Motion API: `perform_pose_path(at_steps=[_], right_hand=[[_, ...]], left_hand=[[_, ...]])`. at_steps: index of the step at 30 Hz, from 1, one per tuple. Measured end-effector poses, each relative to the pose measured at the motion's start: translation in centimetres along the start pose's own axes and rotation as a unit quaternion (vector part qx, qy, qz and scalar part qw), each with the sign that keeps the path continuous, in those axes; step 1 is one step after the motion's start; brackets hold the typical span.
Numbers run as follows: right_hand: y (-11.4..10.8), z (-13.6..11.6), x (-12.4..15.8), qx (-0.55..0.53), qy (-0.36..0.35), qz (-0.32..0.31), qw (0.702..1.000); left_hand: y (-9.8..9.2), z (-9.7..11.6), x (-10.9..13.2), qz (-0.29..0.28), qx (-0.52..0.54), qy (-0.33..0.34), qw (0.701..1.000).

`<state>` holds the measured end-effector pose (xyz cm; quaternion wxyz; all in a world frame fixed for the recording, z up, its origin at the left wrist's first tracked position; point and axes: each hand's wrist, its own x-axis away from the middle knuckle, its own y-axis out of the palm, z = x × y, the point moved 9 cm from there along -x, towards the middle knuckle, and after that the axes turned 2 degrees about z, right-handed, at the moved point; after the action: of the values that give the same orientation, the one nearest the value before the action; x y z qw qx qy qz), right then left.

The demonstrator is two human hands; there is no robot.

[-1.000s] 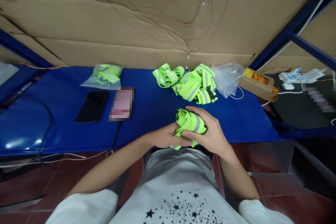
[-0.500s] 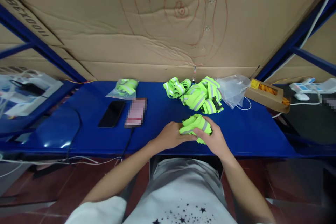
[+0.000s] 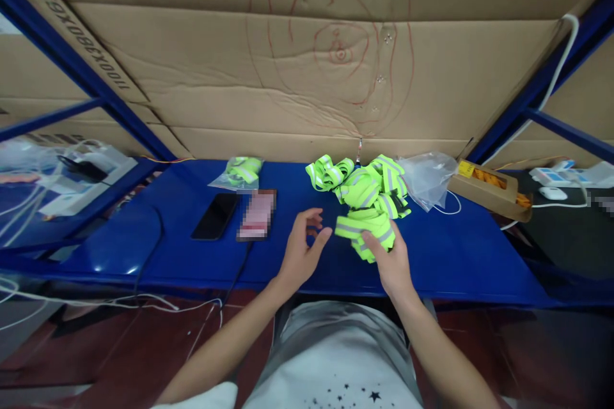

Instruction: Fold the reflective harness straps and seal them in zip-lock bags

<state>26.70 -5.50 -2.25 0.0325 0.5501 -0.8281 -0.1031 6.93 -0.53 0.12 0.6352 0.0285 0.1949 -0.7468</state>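
A neon-yellow reflective strap with grey stripes is bundled in my right hand, thumb pressed on its near side. One end of the strap sticks out leftward from the bundle. Just left of it, my left hand is held with fingers curved and apart from the thumb, holding nothing and not touching the strap. Right behind the bundle lies a heap of similar reflective straps on the blue table.
At the back left lies a clear bag with a neon strap inside. Near it are a black phone and a phone with a lit screen. To the right are a clear plastic bag and a cardboard box holding orange items.
My left hand has let go of the strap bundle and moved left, its fingers opening. My right hand keeps hold of it. The view has tilted up slightly.
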Motion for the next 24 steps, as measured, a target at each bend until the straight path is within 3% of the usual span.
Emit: perform_pose_path(at_steps=[2, 6, 8, 12, 17, 24], right_hand=[[-1.1, -0.5, 0.0, 0.027, -0.048, 0.075, 0.996], [-0.2, -1.0, 1.2, 0.065, -0.082, 0.077, 0.992], [0.8, -1.2, 2.2, 0.065, -0.096, 0.057, 0.992], [2.1, -1.3, 3.3, 0.032, -0.102, 0.018, 0.994], [1.9, -1.8, 3.1, 0.013, -0.113, 0.008, 0.993], [2.5, -1.2, 3.8, 0.060, -0.126, -0.008, 0.990]], left_hand=[[0.2, 0.9, 1.2, 0.027, -0.008, 0.026, 0.999], [4.9, 1.7, 3.8, -0.129, 0.086, 0.006, 0.988], [6.1, 1.5, 4.5, -0.150, 0.150, -0.019, 0.977], [5.8, 0.8, 4.5, -0.099, 0.201, -0.042, 0.974], [4.3, 0.5, 4.1, -0.041, 0.187, -0.054, 0.980], [4.3, -0.3, 4.0, -0.050, 0.138, -0.051, 0.988]])
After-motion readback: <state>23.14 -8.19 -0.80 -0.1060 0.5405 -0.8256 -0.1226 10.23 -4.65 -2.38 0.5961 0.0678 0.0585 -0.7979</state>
